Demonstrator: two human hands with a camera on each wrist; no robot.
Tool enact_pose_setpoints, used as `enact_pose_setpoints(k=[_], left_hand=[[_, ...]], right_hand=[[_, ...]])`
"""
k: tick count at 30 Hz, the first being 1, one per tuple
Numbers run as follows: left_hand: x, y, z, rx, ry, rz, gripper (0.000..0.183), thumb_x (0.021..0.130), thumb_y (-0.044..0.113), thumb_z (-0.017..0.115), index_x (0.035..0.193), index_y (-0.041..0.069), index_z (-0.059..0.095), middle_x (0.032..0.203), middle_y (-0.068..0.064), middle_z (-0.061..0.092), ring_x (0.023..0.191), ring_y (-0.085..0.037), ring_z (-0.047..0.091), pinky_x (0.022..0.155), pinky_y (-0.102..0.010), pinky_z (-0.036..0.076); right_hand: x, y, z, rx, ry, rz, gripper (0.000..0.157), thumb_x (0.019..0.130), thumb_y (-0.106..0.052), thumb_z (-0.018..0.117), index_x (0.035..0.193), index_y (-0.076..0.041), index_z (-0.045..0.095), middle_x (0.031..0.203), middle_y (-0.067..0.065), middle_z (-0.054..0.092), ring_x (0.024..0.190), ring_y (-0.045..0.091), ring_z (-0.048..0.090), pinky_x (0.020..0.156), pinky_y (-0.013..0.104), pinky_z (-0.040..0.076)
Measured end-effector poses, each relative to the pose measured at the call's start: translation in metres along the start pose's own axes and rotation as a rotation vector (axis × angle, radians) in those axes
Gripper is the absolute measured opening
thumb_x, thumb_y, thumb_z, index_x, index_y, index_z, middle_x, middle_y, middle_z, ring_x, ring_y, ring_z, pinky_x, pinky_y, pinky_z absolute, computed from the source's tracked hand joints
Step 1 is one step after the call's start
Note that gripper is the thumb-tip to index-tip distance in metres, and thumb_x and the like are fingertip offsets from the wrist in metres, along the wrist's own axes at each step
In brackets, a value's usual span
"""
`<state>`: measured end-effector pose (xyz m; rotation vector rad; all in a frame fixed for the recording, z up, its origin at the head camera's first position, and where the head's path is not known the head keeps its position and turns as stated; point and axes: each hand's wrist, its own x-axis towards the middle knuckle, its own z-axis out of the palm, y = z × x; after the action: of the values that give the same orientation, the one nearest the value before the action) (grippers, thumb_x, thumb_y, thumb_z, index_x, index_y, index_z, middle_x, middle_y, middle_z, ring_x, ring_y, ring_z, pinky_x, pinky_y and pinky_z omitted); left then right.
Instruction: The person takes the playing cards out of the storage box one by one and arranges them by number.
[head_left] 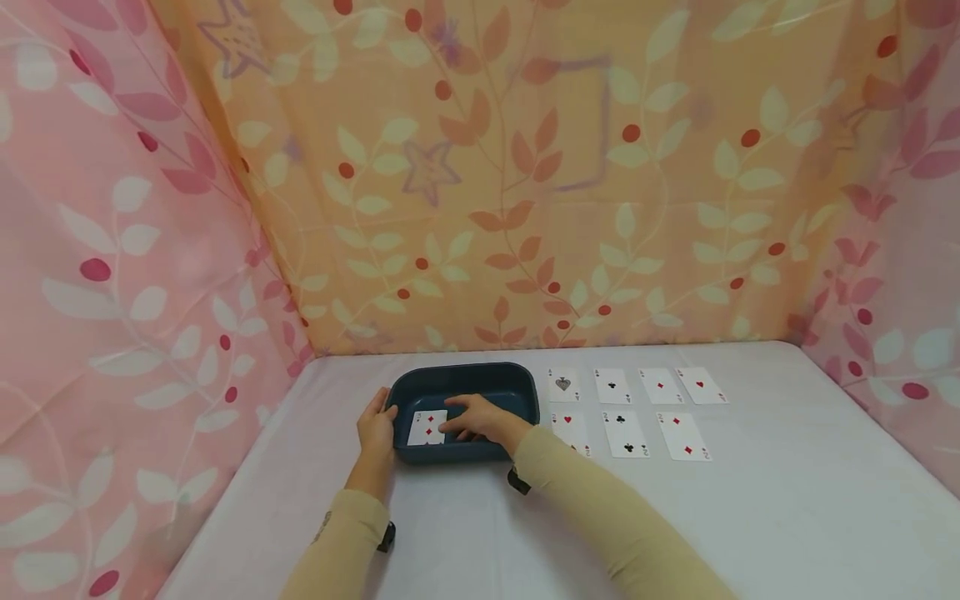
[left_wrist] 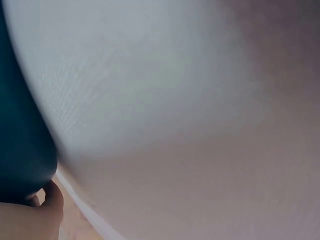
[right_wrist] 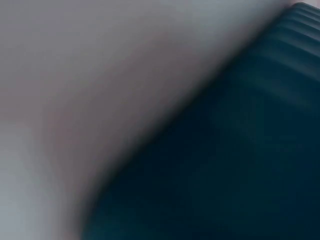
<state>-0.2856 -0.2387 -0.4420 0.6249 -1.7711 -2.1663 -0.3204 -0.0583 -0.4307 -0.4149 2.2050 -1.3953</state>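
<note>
A dark blue plastic bin stands on the table. My left hand grips its left end, the thumb over the rim; the left wrist view shows curled fingers at the bin's edge. Inside the bin, toward its left, lies a diamond playing card, its lower edge hidden by the front wall. My right hand reaches over the front rim into the bin, fingers extended, fingertips at the card's right edge. Contact there is hard to tell. The right wrist view holds only the bin's dark wall.
Right of the bin, playing cards lie face up in two rows. At the back are the ace of spades, club, diamond and heart. In front lie twos of hearts, clubs and diamonds. Floral curtains surround the white table.
</note>
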Motion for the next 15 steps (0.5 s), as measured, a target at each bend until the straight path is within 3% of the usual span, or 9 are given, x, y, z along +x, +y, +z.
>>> enact_pose_setpoints(k=[3, 5, 9, 12, 15], left_hand=[[0.0, -0.001, 0.001, -0.001, -0.002, 0.012, 0.05, 0.101, -0.003, 0.04, 0.15, 0.001, 0.032, 0.155, -0.012, 0.031, 0.145, -0.023, 0.021, 0.117, -0.035, 0.017], [-0.001, -0.002, 0.002, -0.006, 0.002, 0.02, 0.05, 0.1, -0.003, 0.04, 0.149, 0.0, 0.032, 0.154, -0.014, 0.031, 0.145, -0.024, 0.022, 0.117, -0.035, 0.017], [-0.001, -0.003, 0.002, -0.001, 0.008, 0.023, 0.05, 0.1, -0.004, 0.04, 0.149, -0.001, 0.031, 0.154, -0.014, 0.03, 0.145, -0.025, 0.023, 0.117, -0.036, 0.017], [0.0, -0.004, 0.002, 0.011, 0.011, 0.022, 0.05, 0.1, -0.004, 0.04, 0.149, 0.0, 0.032, 0.155, -0.013, 0.031, 0.144, -0.024, 0.024, 0.117, -0.036, 0.018], [0.001, -0.003, 0.001, 0.015, 0.015, 0.025, 0.05, 0.1, -0.005, 0.04, 0.149, 0.0, 0.032, 0.154, -0.013, 0.031, 0.145, -0.025, 0.023, 0.117, -0.037, 0.018]], right_hand=[[0.01, 0.001, 0.008, -0.068, 0.003, 0.0, 0.063, 0.086, -0.012, 0.075, 0.142, -0.005, 0.048, 0.097, 0.014, 0.066, 0.079, 0.026, 0.066, 0.068, 0.033, 0.053], [0.018, 0.004, 0.013, -0.131, 0.023, -0.024, 0.063, 0.083, -0.009, 0.077, 0.139, -0.003, 0.051, 0.109, 0.018, 0.064, 0.088, 0.026, 0.063, 0.079, 0.037, 0.053], [0.031, 0.007, 0.021, -0.386, 0.069, -0.077, 0.06, 0.078, -0.012, 0.081, 0.132, 0.0, 0.057, 0.13, 0.018, 0.057, 0.112, 0.029, 0.056, 0.099, 0.042, 0.045], [0.035, 0.003, 0.027, -0.592, 0.078, -0.085, 0.063, 0.076, -0.021, 0.083, 0.131, -0.001, 0.058, 0.131, 0.014, 0.058, 0.12, 0.03, 0.054, 0.103, 0.043, 0.042], [0.034, -0.004, 0.031, -0.682, 0.065, -0.073, 0.065, 0.076, -0.026, 0.083, 0.131, -0.003, 0.058, 0.128, 0.011, 0.061, 0.117, 0.028, 0.056, 0.102, 0.042, 0.042]])
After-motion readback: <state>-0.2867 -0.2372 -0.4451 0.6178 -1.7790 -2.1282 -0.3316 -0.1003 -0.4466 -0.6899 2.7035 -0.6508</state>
